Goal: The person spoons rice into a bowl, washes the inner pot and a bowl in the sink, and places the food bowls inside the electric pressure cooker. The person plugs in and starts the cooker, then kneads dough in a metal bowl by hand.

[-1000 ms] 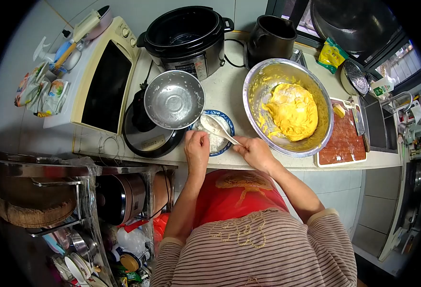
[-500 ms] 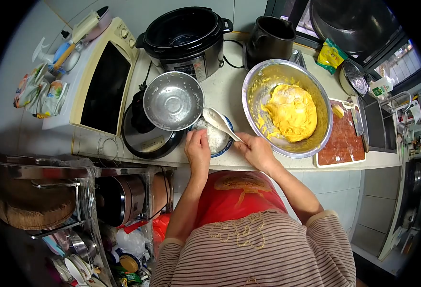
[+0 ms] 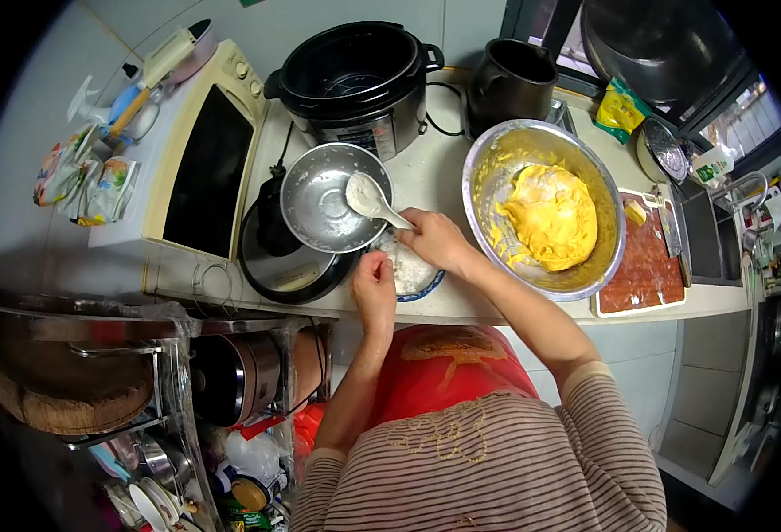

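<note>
My right hand (image 3: 435,241) grips the handle of a white spoon (image 3: 368,197). The spoon's head, with white powder in it, is over a small metal bowl (image 3: 306,199), whose inside has white smears. Below, a blue-rimmed bowl (image 3: 428,289) holds white powder (image 3: 411,270) and is partly covered by both hands. At that bowl's left edge is my left hand (image 3: 374,288), its fingers curled together; what they hold, if anything, is hidden. To the right, a large steel basin (image 3: 610,222) contains yellow dough (image 3: 554,217).
Behind the metal bowl stands an open electric cooker (image 3: 355,80), with a dark pitcher (image 3: 512,84) beside it. A microwave (image 3: 204,168) is at left, and a black-rimmed lid (image 3: 271,288) lies near the counter's front edge. A cutting board (image 3: 643,266) with a knife (image 3: 671,232) is at right.
My right hand has lifted the spoon from the blue-rimmed bowl and moved it up and away from me, over the metal bowl. My left hand stays by the blue-rimmed bowl.
</note>
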The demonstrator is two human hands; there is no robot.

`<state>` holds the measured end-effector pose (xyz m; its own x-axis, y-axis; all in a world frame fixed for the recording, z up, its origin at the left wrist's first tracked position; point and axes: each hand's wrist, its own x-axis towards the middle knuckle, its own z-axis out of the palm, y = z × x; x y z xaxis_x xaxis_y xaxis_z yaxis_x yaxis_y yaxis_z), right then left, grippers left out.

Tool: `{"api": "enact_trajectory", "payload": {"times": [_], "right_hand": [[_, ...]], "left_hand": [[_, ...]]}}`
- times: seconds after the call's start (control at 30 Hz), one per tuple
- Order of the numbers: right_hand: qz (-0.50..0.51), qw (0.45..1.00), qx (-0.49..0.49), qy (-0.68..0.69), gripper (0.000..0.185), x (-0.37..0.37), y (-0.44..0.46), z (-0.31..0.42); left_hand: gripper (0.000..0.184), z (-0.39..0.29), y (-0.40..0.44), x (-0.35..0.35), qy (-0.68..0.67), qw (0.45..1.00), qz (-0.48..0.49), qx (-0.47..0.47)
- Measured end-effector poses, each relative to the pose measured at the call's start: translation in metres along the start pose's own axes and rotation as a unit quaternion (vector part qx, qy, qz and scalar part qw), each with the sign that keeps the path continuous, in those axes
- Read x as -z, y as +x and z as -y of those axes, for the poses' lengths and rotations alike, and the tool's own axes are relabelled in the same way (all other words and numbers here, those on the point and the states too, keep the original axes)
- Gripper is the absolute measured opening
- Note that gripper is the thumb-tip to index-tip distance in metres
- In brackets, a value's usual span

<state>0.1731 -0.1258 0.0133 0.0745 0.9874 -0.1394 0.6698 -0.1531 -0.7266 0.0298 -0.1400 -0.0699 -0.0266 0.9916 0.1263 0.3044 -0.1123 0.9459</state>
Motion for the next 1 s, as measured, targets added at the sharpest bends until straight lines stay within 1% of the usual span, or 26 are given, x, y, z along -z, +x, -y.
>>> {"api": "enact_trajectory", "payload": {"times": [0.03,0.07,0.1,0.17,0.2,0.23,0.3,0.33,0.37,0.43,0.47,0.5,0.53,0.57,0.6,0.7,0.73,0.77,0.83,0.9,0.93,0.97,1.0], "right_hand": [[0.013,0.999,0.003,-0.040,0.030,0.000,0.010,0.005],[0.090,0.991,-0.021,-0.100,0.033,0.006,0.021,0.011],[0.077,0.991,-0.018,-0.113,0.035,0.011,0.027,0.018],[-0.111,0.993,0.001,-0.050,0.037,0.002,0.048,0.008],[-0.173,0.984,0.030,-0.034,0.036,-0.009,0.068,-0.007],[-0.104,0.994,-0.024,0.007,0.034,-0.013,0.077,-0.006],[0.011,0.985,-0.142,0.097,0.029,-0.017,0.097,-0.005],[-0.038,0.996,-0.072,0.036,0.026,-0.035,0.110,-0.022],[-0.084,0.996,-0.007,-0.033,0.024,-0.051,0.119,-0.036],[-0.116,0.992,-0.050,0.005,0.024,-0.042,0.109,-0.017],[-0.135,0.990,-0.044,0.025,0.024,-0.036,0.103,-0.013],[-0.152,0.987,-0.036,0.044,0.024,-0.025,0.093,-0.011],[-0.120,0.982,-0.084,0.122,0.022,-0.003,0.076,0.000],[-0.089,0.967,-0.128,0.200,0.020,0.019,0.058,0.011],[-0.079,0.952,-0.127,0.267,0.020,0.033,0.042,0.008],[-0.107,0.930,-0.145,0.319,0.020,0.084,-0.023,0.000],[-0.125,0.934,-0.147,0.300,0.024,0.092,-0.041,-0.015],[-0.153,0.939,-0.134,0.277,0.025,0.102,-0.063,-0.030],[-0.211,0.946,-0.107,0.223,0.028,0.126,-0.117,-0.062],[-0.306,0.934,-0.081,0.166,0.033,0.143,-0.172,-0.103],[-0.293,0.920,-0.139,0.220,0.034,0.167,-0.206,-0.109],[-0.300,0.901,-0.180,0.258,0.034,0.185,-0.238,-0.121],[-0.317,0.881,-0.195,0.290,0.034,0.198,-0.266,-0.143]], "left_hand": [[0.005,-0.001,-0.001,0.001,-0.025,0.999,-0.012,0.025],[0.006,0.002,-0.001,0.002,-0.032,0.999,-0.018,0.017],[0.007,0.000,0.000,0.006,-0.033,0.999,-0.017,0.030],[0.008,-0.004,-0.001,0.012,-0.038,0.998,-0.012,0.056],[0.008,-0.001,0.000,0.012,-0.067,0.996,-0.014,0.060],[0.008,0.004,0.001,0.014,-0.083,0.995,-0.021,0.052],[0.009,0.009,0.004,0.011,-0.122,0.992,-0.010,0.031],[0.012,0.009,0.005,0.009,-0.139,0.990,-0.004,0.023],[0.013,0.016,0.006,0.008,-0.116,0.993,0.004,0.025],[0.014,0.011,0.006,0.005,-0.150,0.987,0.025,0.052],[0.014,0.005,0.004,0.005,-0.152,0.987,0.026,0.049],[0.015,-0.002,0.001,0.005,-0.154,0.987,0.024,0.048],[0.015,-0.007,-0.001,0.007,-0.171,0.982,0.042,0.064],[0.016,0.000,-0.003,0.010,-0.169,0.983,0.048,0.054],[0.017,-0.001,-0.007,0.014,-0.178,0.980,0.040,0.079],[0.017,-0.048,-0.013,0.018,-0.240,0.955,0.018,0.175],[0.031,-0.053,-0.012,0.010,-0.268,0.945,-0.008,0.189],[0.030,-0.063,-0.016,0.004,-0.273,0.946,-0.002,0.172],[0.029,-0.122,-0.039,-0.027,-0.365,0.921,0.030,0.135],[0.015,-0.149,-0.069,-0.061,-0.343,0.928,0.077,0.122],[0.013,-0.151,-0.082,-0.080,-0.357,0.919,0.112,0.128],[0.011,-0.154,-0.097,-0.098,-0.367,0.909,0.145,0.134],[0.011,-0.165,-0.116,-0.123,-0.382,0.894,0.183,0.142]]}}
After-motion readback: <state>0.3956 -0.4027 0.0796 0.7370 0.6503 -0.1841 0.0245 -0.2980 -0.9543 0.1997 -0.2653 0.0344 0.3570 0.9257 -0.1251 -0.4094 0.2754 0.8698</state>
